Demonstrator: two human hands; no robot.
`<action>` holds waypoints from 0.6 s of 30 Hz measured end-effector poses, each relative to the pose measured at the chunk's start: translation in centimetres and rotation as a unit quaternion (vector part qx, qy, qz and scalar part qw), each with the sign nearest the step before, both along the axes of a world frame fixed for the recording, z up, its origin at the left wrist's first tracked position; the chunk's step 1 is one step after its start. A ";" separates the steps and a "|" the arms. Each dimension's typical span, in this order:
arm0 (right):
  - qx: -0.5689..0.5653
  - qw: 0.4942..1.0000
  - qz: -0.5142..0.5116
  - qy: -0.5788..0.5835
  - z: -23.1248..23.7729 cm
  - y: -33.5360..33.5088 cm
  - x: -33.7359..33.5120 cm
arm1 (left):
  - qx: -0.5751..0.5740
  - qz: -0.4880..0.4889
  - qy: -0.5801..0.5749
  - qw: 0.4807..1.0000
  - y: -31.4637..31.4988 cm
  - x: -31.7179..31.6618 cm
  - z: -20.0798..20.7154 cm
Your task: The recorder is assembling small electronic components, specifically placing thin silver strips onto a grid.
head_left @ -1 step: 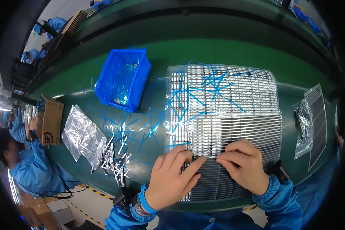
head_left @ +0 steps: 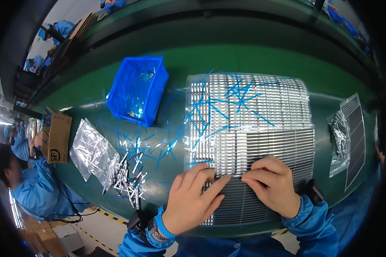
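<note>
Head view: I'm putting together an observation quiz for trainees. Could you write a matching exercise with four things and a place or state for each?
1. Left hand
2. Right hand
3. Blue bin
4. Cardboard box

A. Small pieces inside
B. Blue wristband just behind it
C. Left of the clear bag
D. Farthest right of these four

Pairs: 1-B, 2-D, 3-A, 4-C

Bowed edges, glare on bag (head_left: 92, 147)

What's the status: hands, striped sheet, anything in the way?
Left hand open at striped sheet. Right hand fingertips close together, grip unclear. Sheet partly covered by white strips. Loose blue strips across its far part.
</note>
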State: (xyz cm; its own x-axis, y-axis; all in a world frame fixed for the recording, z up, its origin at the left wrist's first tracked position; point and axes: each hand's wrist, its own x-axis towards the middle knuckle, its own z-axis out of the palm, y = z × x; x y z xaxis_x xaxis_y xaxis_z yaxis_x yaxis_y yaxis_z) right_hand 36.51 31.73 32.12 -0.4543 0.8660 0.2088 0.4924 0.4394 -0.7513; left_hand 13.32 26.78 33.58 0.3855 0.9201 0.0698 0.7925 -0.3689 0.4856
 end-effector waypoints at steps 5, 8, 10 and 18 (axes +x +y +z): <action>0.021 1.000 -0.010 0.009 -0.5 0.1 0.2 | 0.008 -0.004 0.002 1.000 0.1 0.3 -0.3; -0.011 0.999 -0.014 0.034 -0.6 0.1 0.5 | 0.006 -0.005 0.005 1.000 0.1 0.3 -0.2; -0.047 0.997 -0.019 0.057 -0.4 0.3 0.6 | -0.001 -0.002 0.008 1.000 0.1 0.1 -0.1; -0.091 0.994 -0.002 0.063 0.0 0.8 0.8 | -0.005 -0.002 -0.015 1.000 0.1 -0.3 -0.3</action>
